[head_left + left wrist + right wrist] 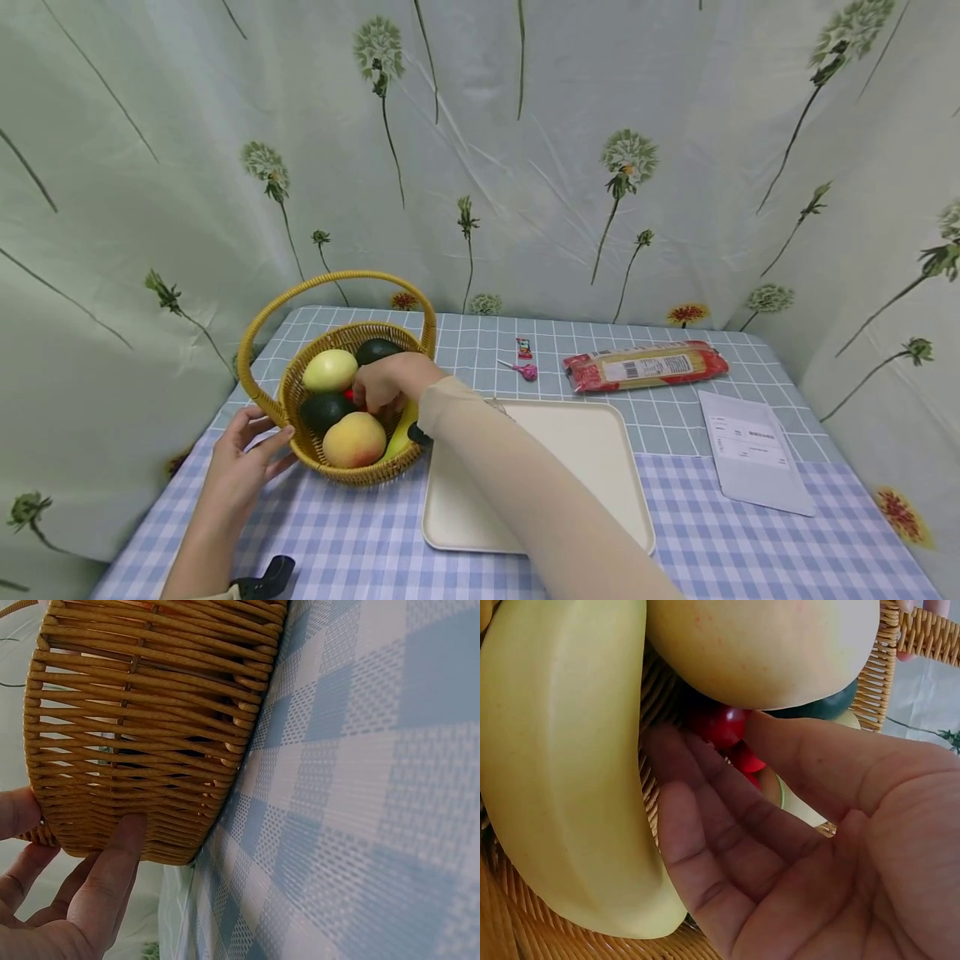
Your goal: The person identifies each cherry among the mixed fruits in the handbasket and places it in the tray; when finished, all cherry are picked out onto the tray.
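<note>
On the left of the table stands a woven basket [367, 475] with a tall handle. My left hand [242, 450] grips its left side at the foot of the handle; in the left wrist view fingertips [129, 829] press the weave. My right hand [386, 385] reaches down among the fruit, and its thumb and fingers pinch a small, shiny red fruit [718, 726]. More red shows just below it. Around that hand lie a peach [354, 440], a banana [562, 765], a yellow-green fruit [330, 370] and two dark green fruits, one in front [324, 412] and one behind [377, 350].
A cream tray [600, 467] lies right of the basket, partly under my right forearm. Behind it are a lollipop [527, 372] and a small red wrapped candy [524, 348]. Farther right lie a red-and-clear pasta packet [648, 367] and a white labelled envelope [753, 454].
</note>
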Demonstrator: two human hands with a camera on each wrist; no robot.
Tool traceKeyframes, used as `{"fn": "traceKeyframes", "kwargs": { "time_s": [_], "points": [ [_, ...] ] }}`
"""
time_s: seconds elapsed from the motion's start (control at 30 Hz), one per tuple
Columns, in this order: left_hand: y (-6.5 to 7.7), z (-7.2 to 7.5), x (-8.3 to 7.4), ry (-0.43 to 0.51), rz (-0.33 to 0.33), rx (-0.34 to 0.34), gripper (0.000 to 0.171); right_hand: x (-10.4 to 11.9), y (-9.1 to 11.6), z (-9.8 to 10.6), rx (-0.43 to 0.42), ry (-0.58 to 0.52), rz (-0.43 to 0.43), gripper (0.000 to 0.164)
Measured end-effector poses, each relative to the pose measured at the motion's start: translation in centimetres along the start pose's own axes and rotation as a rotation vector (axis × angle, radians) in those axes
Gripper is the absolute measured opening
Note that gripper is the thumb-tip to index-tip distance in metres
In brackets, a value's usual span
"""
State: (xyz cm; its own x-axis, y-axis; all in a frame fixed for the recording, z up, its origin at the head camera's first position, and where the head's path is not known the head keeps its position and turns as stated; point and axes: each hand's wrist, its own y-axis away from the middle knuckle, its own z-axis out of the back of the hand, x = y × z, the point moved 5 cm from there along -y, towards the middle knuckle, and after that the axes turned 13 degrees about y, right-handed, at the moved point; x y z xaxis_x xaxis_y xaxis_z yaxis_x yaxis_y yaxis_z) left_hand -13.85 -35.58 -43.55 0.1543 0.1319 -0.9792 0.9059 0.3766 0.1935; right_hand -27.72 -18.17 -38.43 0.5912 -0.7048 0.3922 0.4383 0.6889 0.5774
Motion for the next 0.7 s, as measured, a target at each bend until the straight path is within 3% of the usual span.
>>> {"fn": "traceKeyframes", "kwargs": {
  "time_s": [0.5,0.7],
  "points": [
    [-0.05,-0.03,0.17,-0.006,0.011,-0.014,0.038,-0.57,-0.01,0.17,0.007,0.086,0.007,0.016],
    [-0.01,0.0,0.13,-0.005,0.017,-0.022,0.038,-0.41,-0.06,0.09,0.012,0.161,-0.015,0.026]
  ]
}}
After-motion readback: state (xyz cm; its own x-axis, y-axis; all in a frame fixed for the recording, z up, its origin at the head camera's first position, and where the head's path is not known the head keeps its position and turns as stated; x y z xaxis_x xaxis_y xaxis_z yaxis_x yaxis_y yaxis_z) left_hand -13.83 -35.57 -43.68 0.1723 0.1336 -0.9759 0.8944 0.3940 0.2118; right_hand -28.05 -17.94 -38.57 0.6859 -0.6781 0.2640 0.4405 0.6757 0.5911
